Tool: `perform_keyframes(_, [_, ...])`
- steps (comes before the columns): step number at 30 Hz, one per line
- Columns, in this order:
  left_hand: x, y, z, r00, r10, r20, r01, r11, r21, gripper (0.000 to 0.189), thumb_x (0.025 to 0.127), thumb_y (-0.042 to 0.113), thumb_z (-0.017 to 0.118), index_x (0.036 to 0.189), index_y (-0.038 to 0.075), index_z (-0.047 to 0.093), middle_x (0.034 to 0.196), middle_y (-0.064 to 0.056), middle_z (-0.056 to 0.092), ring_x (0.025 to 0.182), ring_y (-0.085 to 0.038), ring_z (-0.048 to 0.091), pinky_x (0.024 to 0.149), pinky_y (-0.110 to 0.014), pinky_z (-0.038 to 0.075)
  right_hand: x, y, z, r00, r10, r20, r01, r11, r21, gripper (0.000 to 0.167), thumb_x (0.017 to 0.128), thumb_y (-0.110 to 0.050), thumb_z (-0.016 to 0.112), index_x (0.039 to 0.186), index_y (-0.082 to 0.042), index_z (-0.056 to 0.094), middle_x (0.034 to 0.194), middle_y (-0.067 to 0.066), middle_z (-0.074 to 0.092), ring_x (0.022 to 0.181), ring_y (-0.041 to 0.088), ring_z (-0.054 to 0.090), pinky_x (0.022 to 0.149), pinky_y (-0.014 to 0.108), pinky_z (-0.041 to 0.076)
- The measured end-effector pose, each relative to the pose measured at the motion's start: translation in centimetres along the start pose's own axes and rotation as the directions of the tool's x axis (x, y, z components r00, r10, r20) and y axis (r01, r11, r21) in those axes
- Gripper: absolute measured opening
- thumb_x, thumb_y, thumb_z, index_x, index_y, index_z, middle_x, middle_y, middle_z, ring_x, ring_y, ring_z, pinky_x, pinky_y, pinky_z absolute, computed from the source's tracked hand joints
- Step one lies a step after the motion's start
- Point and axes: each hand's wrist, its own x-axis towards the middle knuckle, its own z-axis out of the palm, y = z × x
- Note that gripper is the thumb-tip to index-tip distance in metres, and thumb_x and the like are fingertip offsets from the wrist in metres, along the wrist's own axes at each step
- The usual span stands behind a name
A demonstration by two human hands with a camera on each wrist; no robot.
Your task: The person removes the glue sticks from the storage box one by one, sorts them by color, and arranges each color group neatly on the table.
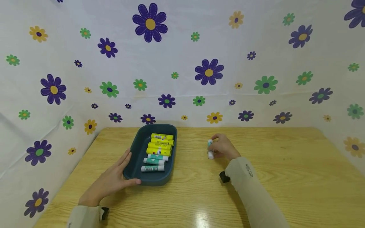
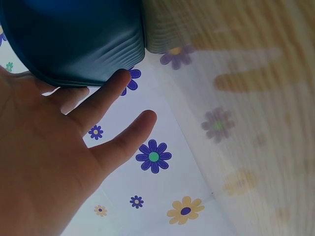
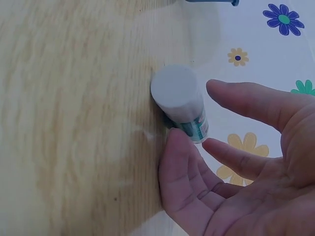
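Observation:
A dark blue tray [image 1: 134, 161] stands left of the middle of the table, with yellow glue sticks [image 1: 159, 145] and teal-and-white glue sticks [image 1: 154, 161] lying side by side in it. My left hand [image 1: 111, 180] rests against the tray's left side and near corner, fingers straight and thumb at the front. To the right, another teal-and-white glue stick [image 3: 179, 93] lies on the table, its white end toward me. My right hand [image 1: 223, 147] is around this stick. In the right wrist view the fingertips are at its side and the thumb is apart from it.
The wooden table [image 1: 285, 177] extends to the right of the right hand and in front of the tray. A white cloth [image 1: 176, 53] printed with flowers hangs behind the table and at both sides. A dark piece [image 1: 224, 176] sits at the right wrist.

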Motion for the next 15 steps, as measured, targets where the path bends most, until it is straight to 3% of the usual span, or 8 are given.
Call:
perform_keyframes(7, [0.1, 0.0, -0.1, 1.000, 0.001, 0.000, -0.001, 1.000, 0.006, 0.117, 0.080, 0.059, 0.079, 0.158, -0.006, 0.022, 0.166, -0.024, 0.014, 0.143, -0.051, 0.029, 0.103, -0.068, 0.039, 0.4, -0.2, -1.3, 1.000, 0.004, -0.004, -0.005, 0.999, -0.040, 0.058, 0.094, -0.008, 0.069, 0.143, 0.005, 0.041, 0.109, 0.018, 0.056, 0.075, 0.022, 0.056, 0.070, 0.031, 0.058])
perform_keyframes(15, [0.1, -0.2, 0.1, 1.000, -0.001, -0.003, 0.001, 1.000, -0.008, 0.117, 0.080, 0.059, 0.080, 0.158, -0.007, 0.022, 0.166, -0.024, 0.014, 0.144, -0.051, 0.029, 0.104, -0.068, 0.038, 0.3, -2.3, -3.0, 0.999, -0.029, 0.037, 0.030, 1.000, -0.005, 0.057, 0.098, -0.012, 0.065, 0.144, 0.009, 0.039, 0.119, 0.023, 0.058, 0.098, 0.033, 0.062, 0.086, 0.044, 0.058])
